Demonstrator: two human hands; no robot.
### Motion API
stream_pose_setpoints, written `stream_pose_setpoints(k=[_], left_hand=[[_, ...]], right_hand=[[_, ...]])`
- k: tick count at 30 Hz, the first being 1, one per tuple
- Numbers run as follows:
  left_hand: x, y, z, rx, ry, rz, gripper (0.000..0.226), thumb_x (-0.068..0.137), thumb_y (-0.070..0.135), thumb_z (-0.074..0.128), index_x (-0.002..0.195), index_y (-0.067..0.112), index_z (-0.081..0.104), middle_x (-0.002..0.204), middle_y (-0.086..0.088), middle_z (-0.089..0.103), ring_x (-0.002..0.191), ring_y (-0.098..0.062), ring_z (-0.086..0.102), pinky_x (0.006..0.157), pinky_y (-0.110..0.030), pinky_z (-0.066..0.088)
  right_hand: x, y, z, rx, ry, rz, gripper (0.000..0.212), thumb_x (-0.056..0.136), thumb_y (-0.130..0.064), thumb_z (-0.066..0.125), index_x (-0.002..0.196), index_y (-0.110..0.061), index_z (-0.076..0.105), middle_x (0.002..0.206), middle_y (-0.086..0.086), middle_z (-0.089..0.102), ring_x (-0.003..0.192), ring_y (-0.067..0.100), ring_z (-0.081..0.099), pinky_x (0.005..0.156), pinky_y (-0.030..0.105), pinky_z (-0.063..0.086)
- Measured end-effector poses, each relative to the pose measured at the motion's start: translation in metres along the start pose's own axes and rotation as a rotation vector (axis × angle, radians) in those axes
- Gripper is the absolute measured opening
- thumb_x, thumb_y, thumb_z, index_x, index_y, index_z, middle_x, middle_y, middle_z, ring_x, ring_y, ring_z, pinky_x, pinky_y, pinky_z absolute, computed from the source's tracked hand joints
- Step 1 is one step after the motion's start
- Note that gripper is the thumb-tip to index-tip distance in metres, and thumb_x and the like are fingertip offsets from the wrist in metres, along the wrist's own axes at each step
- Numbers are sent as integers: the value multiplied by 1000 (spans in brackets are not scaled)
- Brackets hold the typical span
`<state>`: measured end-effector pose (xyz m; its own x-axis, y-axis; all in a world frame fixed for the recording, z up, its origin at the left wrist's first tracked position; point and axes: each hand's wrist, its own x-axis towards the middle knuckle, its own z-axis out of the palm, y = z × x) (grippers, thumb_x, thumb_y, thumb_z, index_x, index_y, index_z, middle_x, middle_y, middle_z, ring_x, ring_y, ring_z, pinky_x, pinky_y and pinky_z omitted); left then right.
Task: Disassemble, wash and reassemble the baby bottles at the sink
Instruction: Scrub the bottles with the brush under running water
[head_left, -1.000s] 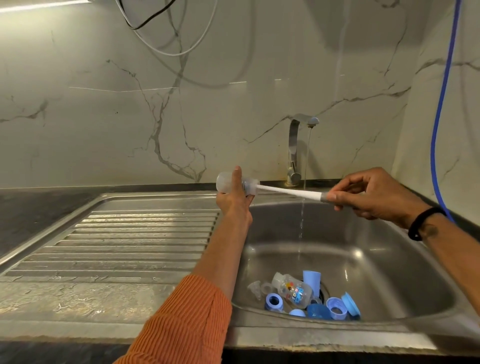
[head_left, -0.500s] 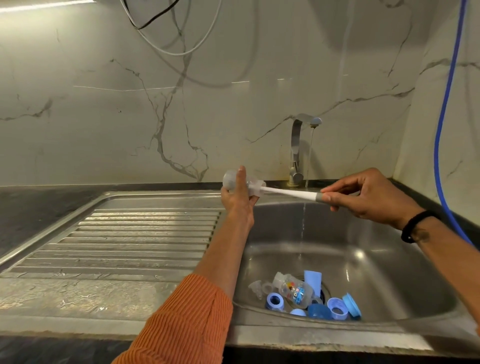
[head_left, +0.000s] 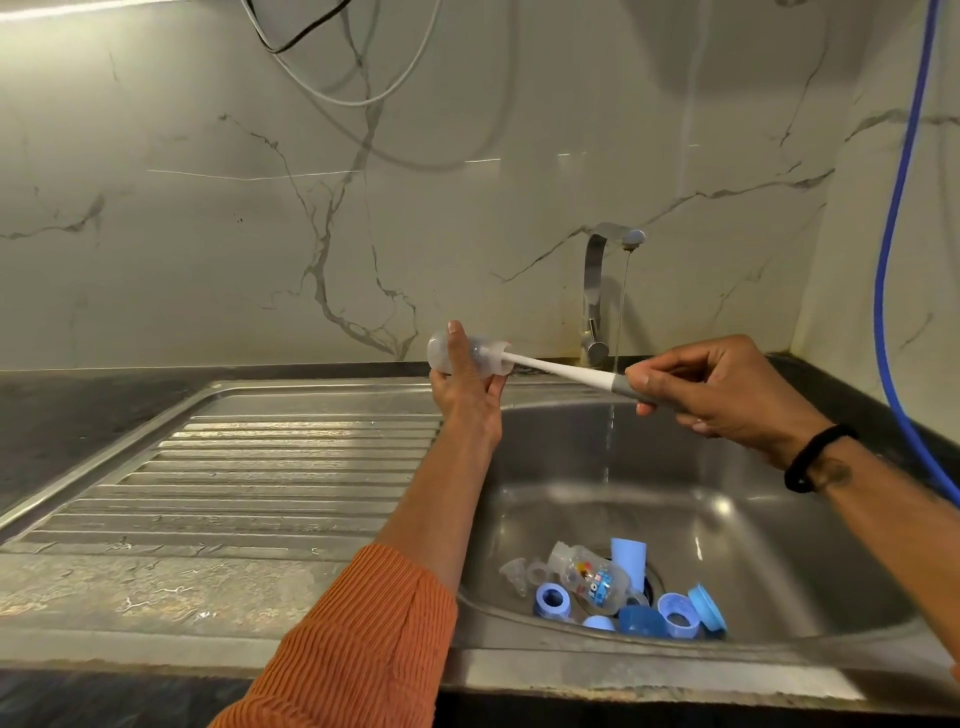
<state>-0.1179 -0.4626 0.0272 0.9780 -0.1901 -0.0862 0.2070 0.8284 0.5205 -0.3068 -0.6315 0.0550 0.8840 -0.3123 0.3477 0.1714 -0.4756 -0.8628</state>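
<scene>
Above the sink's (head_left: 519, 670) left rim, the left hand (head_left: 467, 395) grips a clear bottle (head_left: 485, 356) lying sideways, mouth toward three o'clock, where the right hand (head_left: 722, 389) pinches the brush handle (head_left: 571, 375) along that axis.

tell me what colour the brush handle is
White along the shaft, grey at the grip end held by the right hand; the head view shows it.

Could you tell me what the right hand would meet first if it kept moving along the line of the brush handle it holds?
Probably the left hand, gripping the clear bottle that the brush enters.
</scene>
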Motion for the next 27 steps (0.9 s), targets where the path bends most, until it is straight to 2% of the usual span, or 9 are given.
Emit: stream_pose_setpoints(k=[6, 10, 12, 14, 17, 20, 22, 25, 27], left_hand=[[4, 6, -5, 10, 6, -70, 66, 86, 34, 81, 139, 6, 52, 133, -20, 58, 115, -40, 67, 56, -34, 62], [3, 4, -3, 131, 23, 27, 68, 80, 36, 86, 136, 15, 53, 121, -14, 61, 108, -36, 69, 77, -51, 65], [3, 3, -1, 171, 41, 68, 68, 80, 38, 86, 136, 16, 52, 122, -14, 61, 110, -35, 69, 78, -52, 64], [1, 3, 1, 143, 60, 58, 68, 81, 39, 85, 135, 13, 52, 121, -15, 63, 107, -34, 71, 71, -47, 66], [-1, 8, 1, 1, 80, -54, 64, 85, 40, 81, 131, 6, 54, 119, -22, 65, 97, -34, 75, 57, -38, 63], [1, 14, -2, -18, 108, -139, 58, 88, 39, 78, 128, 6, 51, 114, -25, 63, 94, -35, 75, 56, -39, 64], [2, 15, -2, -19, 133, -168, 55, 91, 38, 77, 127, 8, 48, 112, -24, 62, 95, -34, 74, 62, -42, 65], [2, 13, -3, -25, 174, -166, 58, 91, 39, 76, 132, 9, 47, 118, -24, 63, 97, -33, 74, 75, -45, 64], [1, 11, -3, 24, 193, -104, 63, 88, 41, 78, 133, 7, 49, 122, -21, 63, 98, -32, 73, 73, -41, 65]], right_hand=[[3, 0, -5, -35, -146, 87, 33, 71, -44, 83, 98, -25, 83, 82, 14, 77, 46, 14, 45, 39, 20, 36], [2, -6, -25, -132, -108, 68, 28, 73, -42, 84, 96, -27, 84, 80, 10, 78, 47, 13, 50, 41, 19, 40], [3, -7, -30, -153, -63, 3, 31, 72, -43, 83, 96, -24, 84, 77, 8, 78, 48, 13, 53, 43, 18, 43], [4, -7, -28, -159, -39, -60, 31, 75, -42, 82, 98, -23, 83, 77, 6, 78, 49, 11, 54, 45, 17, 45], [3, -8, -21, -138, -29, -110, 29, 75, -42, 83, 99, -26, 83, 80, 3, 78, 52, 10, 57, 47, 17, 47], [2, -6, -28, -241, -5, -123, 28, 71, -40, 86, 98, -32, 82, 91, -10, 78, 72, 8, 69, 61, 22, 55], [3, -4, -34, -345, 0, -130, 27, 73, -31, 89, 98, -35, 79, 98, -23, 74, 92, -3, 67, 74, 20, 49], [3, -3, -37, -420, -6, -124, 31, 75, -21, 90, 98, -36, 77, 98, -22, 74, 93, -1, 67, 76, 19, 47], [2, -5, -41, -449, 24, -135, 31, 74, -23, 91, 99, -36, 77, 97, -18, 75, 90, 1, 68, 76, 20, 49]])
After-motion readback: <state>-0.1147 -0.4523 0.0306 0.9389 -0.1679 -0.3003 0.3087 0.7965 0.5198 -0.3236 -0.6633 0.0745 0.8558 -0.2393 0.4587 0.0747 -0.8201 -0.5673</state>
